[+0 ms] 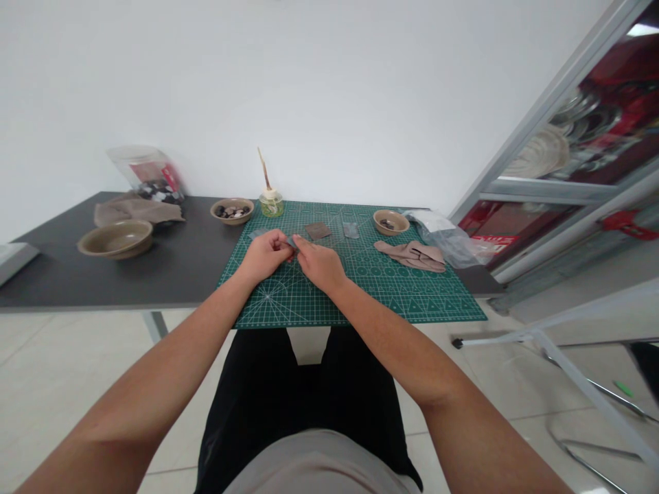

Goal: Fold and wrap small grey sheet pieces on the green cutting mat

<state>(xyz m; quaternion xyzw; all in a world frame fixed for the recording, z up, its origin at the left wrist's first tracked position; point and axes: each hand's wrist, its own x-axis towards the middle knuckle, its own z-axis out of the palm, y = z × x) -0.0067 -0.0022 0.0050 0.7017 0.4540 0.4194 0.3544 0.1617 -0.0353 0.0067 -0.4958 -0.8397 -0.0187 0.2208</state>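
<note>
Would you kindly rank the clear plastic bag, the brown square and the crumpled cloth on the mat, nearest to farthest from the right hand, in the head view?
From the right hand:
1. Brown square: just beyond it, on the green mat.
2. Crumpled cloth: to its right.
3. Clear plastic bag: farther right, by the mat's edge.

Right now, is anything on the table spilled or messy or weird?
I can't see anything spilled or broken. The brownish-pink cloth looks a bit messy, crumpled on the green mat, and the stick tilts instead of standing straight.
</note>
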